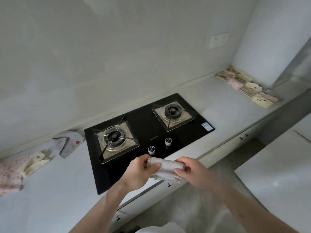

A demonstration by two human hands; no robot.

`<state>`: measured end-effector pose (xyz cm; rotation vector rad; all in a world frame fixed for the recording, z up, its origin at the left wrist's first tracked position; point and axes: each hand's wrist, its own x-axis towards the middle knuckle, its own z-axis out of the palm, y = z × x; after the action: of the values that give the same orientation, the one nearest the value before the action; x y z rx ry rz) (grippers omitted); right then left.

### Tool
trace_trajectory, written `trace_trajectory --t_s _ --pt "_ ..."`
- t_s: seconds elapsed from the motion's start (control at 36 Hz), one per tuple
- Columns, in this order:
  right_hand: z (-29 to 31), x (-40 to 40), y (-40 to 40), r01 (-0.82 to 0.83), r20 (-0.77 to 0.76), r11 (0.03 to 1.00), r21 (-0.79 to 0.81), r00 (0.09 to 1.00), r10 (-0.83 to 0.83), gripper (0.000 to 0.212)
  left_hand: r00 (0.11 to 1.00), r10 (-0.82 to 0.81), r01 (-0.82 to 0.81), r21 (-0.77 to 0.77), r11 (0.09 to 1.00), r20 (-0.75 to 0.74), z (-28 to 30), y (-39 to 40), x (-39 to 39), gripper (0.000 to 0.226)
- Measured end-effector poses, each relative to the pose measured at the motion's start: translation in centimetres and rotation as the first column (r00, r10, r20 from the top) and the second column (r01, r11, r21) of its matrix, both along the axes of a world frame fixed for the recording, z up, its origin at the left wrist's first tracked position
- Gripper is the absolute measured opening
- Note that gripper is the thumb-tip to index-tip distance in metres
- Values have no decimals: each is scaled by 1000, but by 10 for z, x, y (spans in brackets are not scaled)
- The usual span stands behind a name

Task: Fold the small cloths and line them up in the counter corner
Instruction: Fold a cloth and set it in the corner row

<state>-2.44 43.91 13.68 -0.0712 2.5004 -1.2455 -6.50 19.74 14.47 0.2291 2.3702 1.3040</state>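
Note:
Both hands hold one small grey speckled cloth [165, 169] in the air above the counter's front edge, just in front of the hob. My left hand [141, 172] grips its left end and my right hand [193, 172] grips its right end; the cloth is bunched into a narrow band between them. Several folded cloths [246, 85] lie in rows in the far right counter corner against the wall. Loose unfolded cloths lie at the left: a grey one [69, 144], a cream one [35, 163] and a pink dotted one [10, 174].
A black two-burner gas hob [144, 132] with two knobs [159, 145] is set into the pale counter [50, 199]. A wall socket [218, 40] sits above the right side. Drawer fronts run below the counter edge, and a lower white surface [277, 174] lies at right.

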Motion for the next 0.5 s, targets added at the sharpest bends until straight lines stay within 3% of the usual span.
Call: trace_trajectory --t_s 0.17,0.25,0.5 --pt "9 -3 82 143 -53 987 76 989 -139 13 997 -72 72 17 997 2 12 85 -22 30" --pt "9 -10 121 260 -69 961 91 964 -255 26 994 -101 100 -37 994 -37 7 118 -41 29" --pt "-1 -38 217 472 24 878 -80 881 -472 21 971 -230 224 -94 970 -58 -1 232 -120 41"
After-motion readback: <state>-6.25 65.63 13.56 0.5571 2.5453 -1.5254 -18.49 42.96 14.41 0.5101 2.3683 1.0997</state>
